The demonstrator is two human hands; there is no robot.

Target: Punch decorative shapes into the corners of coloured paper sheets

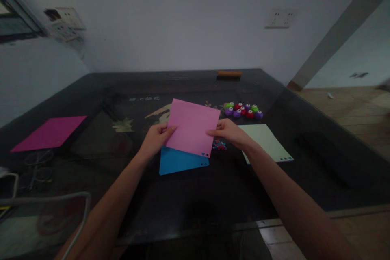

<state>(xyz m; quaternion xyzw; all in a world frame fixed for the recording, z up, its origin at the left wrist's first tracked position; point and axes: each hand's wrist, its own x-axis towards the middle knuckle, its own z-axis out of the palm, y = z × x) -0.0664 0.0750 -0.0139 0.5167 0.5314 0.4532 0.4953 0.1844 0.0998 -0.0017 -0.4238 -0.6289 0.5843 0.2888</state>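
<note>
A light pink sheet of paper (191,126) is held above the dark table by both hands. My left hand (157,138) pinches its left edge, and my right hand (232,133) pinches its right edge. Small holes show near the sheet's lower right corner. Under it a blue sheet (178,161) lies flat on the table. Just right of my right hand lies a pale green sheet (268,142). Tiny punched scraps (219,144) are scattered below my right hand.
A cluster of small round punches (243,110) in purple, red and green sits behind the sheets. A magenta sheet (50,132) lies at the far left. The dark glass table (189,199) ends at the near edge; a chair frame (45,200) stands lower left.
</note>
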